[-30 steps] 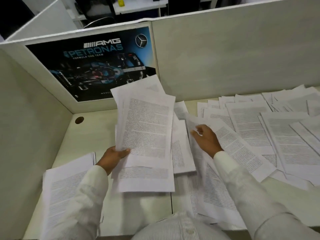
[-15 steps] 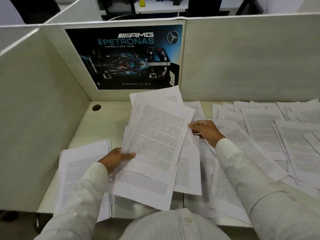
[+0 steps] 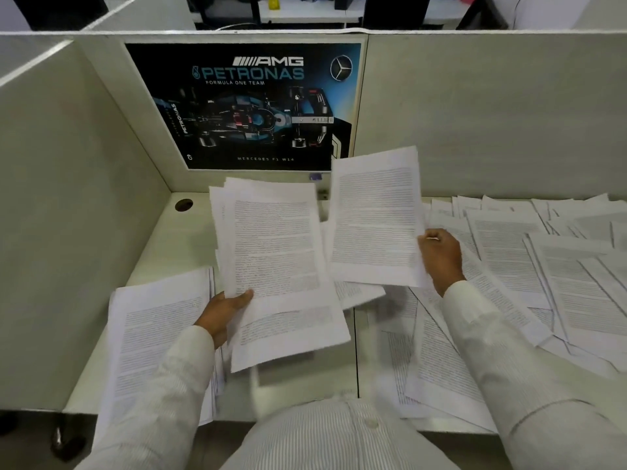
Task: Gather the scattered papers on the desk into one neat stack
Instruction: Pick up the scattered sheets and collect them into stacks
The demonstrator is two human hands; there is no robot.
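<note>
My left hand (image 3: 225,310) grips a loose bundle of printed sheets (image 3: 278,266) by its lower left edge, held tilted above the desk. My right hand (image 3: 441,254) pinches a single printed sheet (image 3: 376,218) at its right edge, lifted just to the right of the bundle. Many scattered papers (image 3: 543,266) cover the right half of the desk (image 3: 156,266), overlapping each other. A separate stack of papers (image 3: 156,340) lies at the front left, partly under my left sleeve.
Grey cubicle partitions enclose the desk at the back and on the left. A dark racing-team poster (image 3: 244,106) hangs on the back panel. A round cable hole (image 3: 184,204) sits in the far left corner of the desk.
My right hand has picked a sheet off the desk and raised it beside the bundle. The bundle in my left hand stayed lifted and shifted slightly left.
</note>
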